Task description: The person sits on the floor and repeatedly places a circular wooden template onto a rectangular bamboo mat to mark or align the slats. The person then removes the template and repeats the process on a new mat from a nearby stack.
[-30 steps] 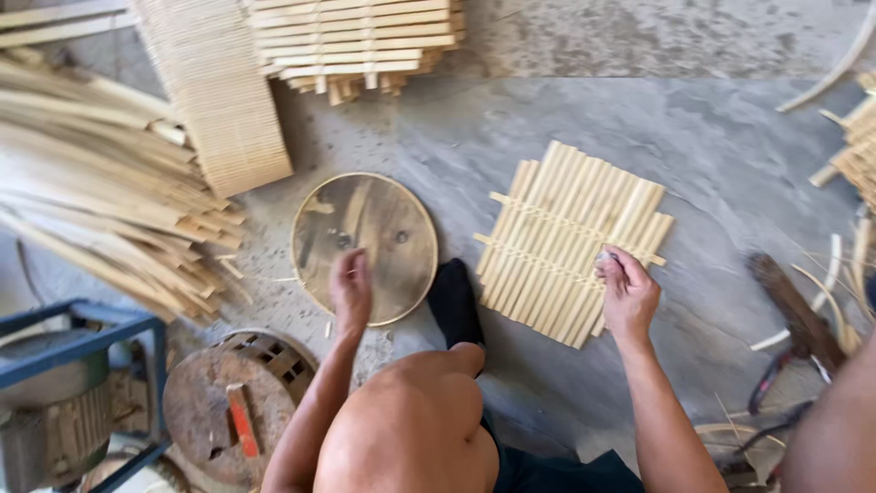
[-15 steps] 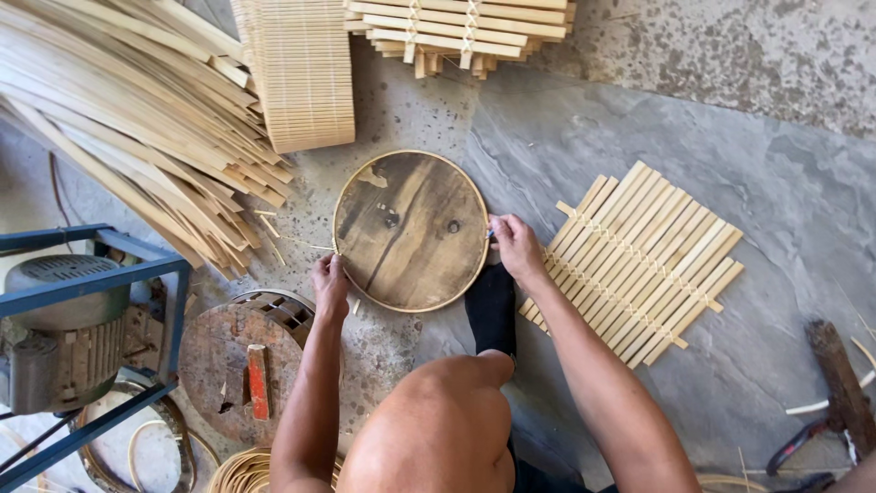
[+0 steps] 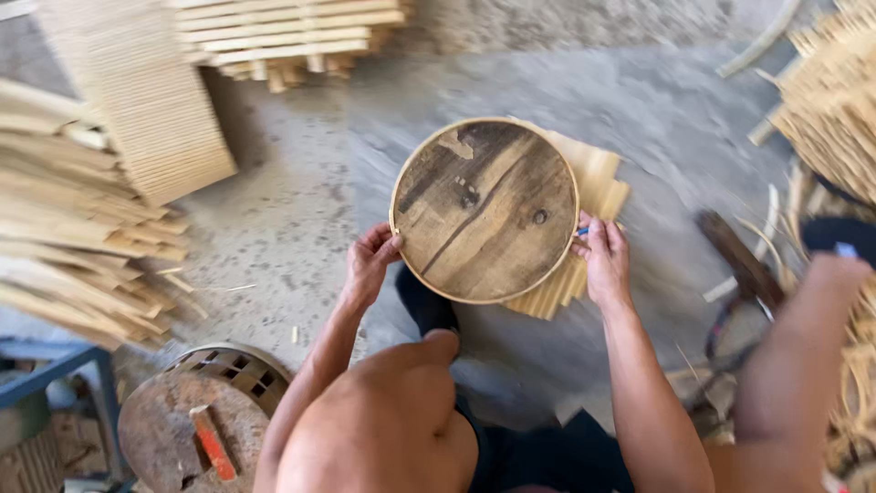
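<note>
Round wooden disc (image 3: 484,209), dark-stained, pale rim, left hand (image 3: 369,265) and right hand (image 3: 604,259) fingers gripping its edges

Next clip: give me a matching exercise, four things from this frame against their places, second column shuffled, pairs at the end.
Things:
1. round wooden disc
2. woven bamboo mat
3. left hand
4. red-handled tool

Places:
A. on the round stump at lower left
B. under the disc, sticking out to its right
C. gripping the disc's left edge
D. held between both hands over the floor

Pairs: 1-D, 2-B, 3-C, 4-A
</note>
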